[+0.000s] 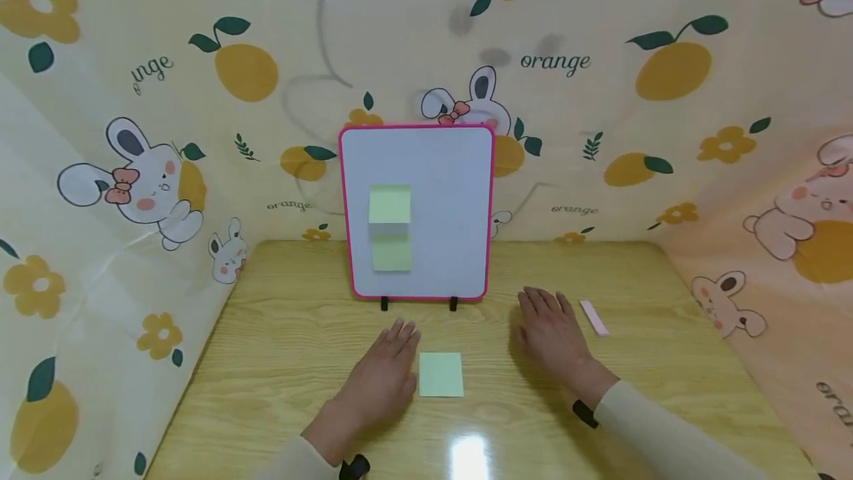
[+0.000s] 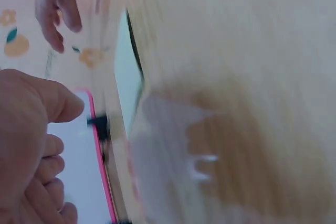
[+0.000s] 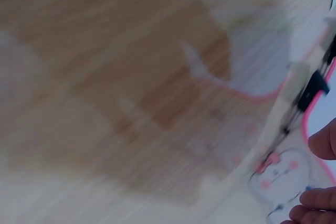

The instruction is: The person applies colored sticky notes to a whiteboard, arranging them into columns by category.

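My left hand [image 1: 381,375] is just left of a pale green sticky-note pad [image 1: 440,375], fingers extended and holding nothing. The left wrist view shows the pad [image 2: 127,72] nearly edge-on, beyond the thumb. To the right, my right hand [image 1: 552,333] hovers over the table with loosely bent fingers and nothing in its grip. Just right of it lies a narrow pink strip [image 1: 594,318]. A pink-framed whiteboard [image 1: 449,206] stands upright behind both hands. On its left half are two green sticky notes, an upper note [image 1: 389,204] and a lower note [image 1: 392,252].
Two small black feet support the whiteboard, a left foot [image 1: 384,304] and a right foot [image 1: 453,304]. The wood-grain table [image 1: 266,391] meets a patterned cloth backdrop [image 1: 573,117] at the back and both sides. Glare brightens the tabletop near the front.
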`<action>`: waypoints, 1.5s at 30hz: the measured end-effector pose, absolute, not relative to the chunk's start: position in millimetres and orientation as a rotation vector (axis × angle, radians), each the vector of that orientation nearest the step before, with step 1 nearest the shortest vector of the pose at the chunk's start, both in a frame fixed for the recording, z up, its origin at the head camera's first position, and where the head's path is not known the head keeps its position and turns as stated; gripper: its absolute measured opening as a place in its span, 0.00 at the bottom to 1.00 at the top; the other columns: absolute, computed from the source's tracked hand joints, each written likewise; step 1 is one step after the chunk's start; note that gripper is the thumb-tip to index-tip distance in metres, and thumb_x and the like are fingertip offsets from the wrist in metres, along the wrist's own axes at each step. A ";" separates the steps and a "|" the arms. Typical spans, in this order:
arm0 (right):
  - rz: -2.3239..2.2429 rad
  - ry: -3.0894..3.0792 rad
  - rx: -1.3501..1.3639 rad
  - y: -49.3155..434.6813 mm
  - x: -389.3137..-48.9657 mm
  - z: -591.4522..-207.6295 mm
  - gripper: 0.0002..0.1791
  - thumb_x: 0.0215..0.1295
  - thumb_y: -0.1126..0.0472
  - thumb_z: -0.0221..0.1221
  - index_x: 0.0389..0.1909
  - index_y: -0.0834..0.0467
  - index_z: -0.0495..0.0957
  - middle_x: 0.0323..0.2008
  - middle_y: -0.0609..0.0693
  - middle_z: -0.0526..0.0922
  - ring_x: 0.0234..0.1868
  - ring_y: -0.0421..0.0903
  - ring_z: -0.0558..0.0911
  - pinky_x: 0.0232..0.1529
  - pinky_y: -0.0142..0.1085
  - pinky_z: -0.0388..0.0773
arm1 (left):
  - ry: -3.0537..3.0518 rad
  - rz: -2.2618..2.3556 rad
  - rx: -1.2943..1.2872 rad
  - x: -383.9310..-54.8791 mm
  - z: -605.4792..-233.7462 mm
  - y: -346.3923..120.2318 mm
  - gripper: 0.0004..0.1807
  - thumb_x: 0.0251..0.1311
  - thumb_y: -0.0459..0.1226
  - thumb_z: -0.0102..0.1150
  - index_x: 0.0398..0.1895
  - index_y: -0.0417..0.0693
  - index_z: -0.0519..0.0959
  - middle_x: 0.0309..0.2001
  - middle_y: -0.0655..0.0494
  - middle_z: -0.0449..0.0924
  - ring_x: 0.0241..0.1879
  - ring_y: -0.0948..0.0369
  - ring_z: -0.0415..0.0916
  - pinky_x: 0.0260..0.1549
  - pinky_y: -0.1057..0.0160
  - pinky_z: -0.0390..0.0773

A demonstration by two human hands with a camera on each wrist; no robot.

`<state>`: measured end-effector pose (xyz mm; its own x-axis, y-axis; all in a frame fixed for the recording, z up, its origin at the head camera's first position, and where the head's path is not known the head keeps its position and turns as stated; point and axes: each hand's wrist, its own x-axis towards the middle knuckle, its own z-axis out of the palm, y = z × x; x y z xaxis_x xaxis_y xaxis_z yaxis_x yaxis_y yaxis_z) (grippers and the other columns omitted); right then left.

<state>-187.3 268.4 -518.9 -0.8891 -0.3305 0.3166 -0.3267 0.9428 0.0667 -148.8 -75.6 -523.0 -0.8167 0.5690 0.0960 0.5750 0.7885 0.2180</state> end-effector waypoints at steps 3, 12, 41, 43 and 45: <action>-0.017 -2.780 0.452 286.0 -181.9 -517.3 0.31 0.71 0.57 0.63 0.69 0.71 0.73 0.69 0.66 0.77 0.70 0.65 0.75 0.71 0.67 0.70 | -2.968 -0.375 -0.983 -135.8 -523.2 -65.4 0.35 0.77 0.45 0.55 0.80 0.37 0.63 0.82 0.44 0.58 0.83 0.47 0.52 0.82 0.47 0.58; -0.030 -2.853 0.358 340.9 -168.3 -520.3 0.33 0.71 0.58 0.64 0.69 0.74 0.71 0.68 0.71 0.75 0.68 0.70 0.74 0.65 0.69 0.73 | -3.008 -0.289 -1.120 -113.3 -533.6 -45.9 0.36 0.77 0.51 0.53 0.81 0.42 0.64 0.82 0.47 0.60 0.83 0.50 0.53 0.82 0.50 0.59; 0.012 -2.751 0.392 312.2 -148.0 -530.6 0.07 0.60 0.69 0.66 0.32 0.66 0.76 0.34 0.60 0.80 0.30 0.58 0.79 0.24 0.53 0.79 | -3.099 -0.342 -1.133 -121.0 -545.2 -89.5 0.41 0.77 0.61 0.49 0.81 0.45 0.64 0.82 0.49 0.60 0.83 0.52 0.55 0.82 0.49 0.58; 0.014 -2.767 0.423 303.0 -147.7 -531.0 0.06 0.61 0.71 0.65 0.37 0.69 0.78 0.37 0.61 0.81 0.32 0.58 0.80 0.27 0.52 0.81 | -3.100 -0.381 -1.110 -123.4 -546.5 -96.5 0.40 0.77 0.60 0.50 0.81 0.44 0.64 0.82 0.49 0.60 0.83 0.51 0.55 0.82 0.48 0.58; 0.023 -2.785 0.449 293.8 -148.0 -531.1 0.07 0.63 0.73 0.64 0.41 0.70 0.79 0.42 0.63 0.83 0.35 0.59 0.82 0.30 0.52 0.83 | -3.094 -0.418 -1.098 -125.6 -546.1 -103.2 0.40 0.77 0.59 0.51 0.81 0.44 0.65 0.82 0.49 0.61 0.82 0.50 0.56 0.82 0.48 0.58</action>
<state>-148.0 293.8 -531.1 -0.8997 -0.3039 0.3133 -0.3091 0.9504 0.0342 -125.6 -103.2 -546.1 -0.7675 0.6368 -0.0734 0.5946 0.7500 0.2898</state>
